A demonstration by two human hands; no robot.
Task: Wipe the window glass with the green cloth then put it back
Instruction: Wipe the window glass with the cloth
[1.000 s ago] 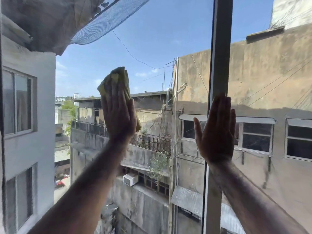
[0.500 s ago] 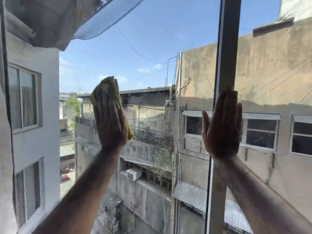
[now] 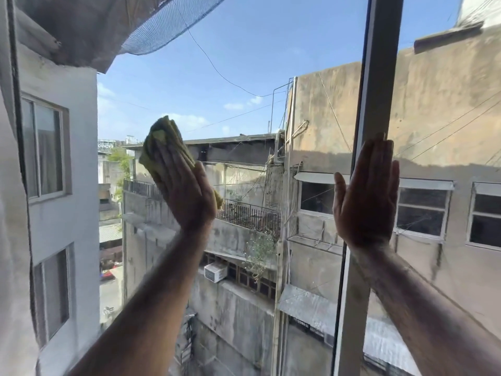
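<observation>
Two bare hands are pressing against one pane of window glass (image 3: 257,77). The left hand (image 3: 187,191) is lying flat with fingers together, tilted up and to the left, pinning the single green cloth (image 3: 162,142) to the glass; the bunched cloth is showing above the fingertips and poking out just beside the heel of the palm on the right. The right hand (image 3: 367,196) is spreading open and empty, fingers straight and pointing up, its palm resting over one upright grey window frame (image 3: 379,90) that is running top to bottom between the two arms and the right edge. Beyond the glass, between the hands, a weathered concrete building (image 3: 325,118) is standing with a railed balcony (image 3: 249,213) just right of the left hand and one white air conditioner unit (image 3: 215,271) below it. A white building (image 3: 62,164) with two windows is rising left of the left hand, beneath blue netting (image 3: 168,25).
</observation>
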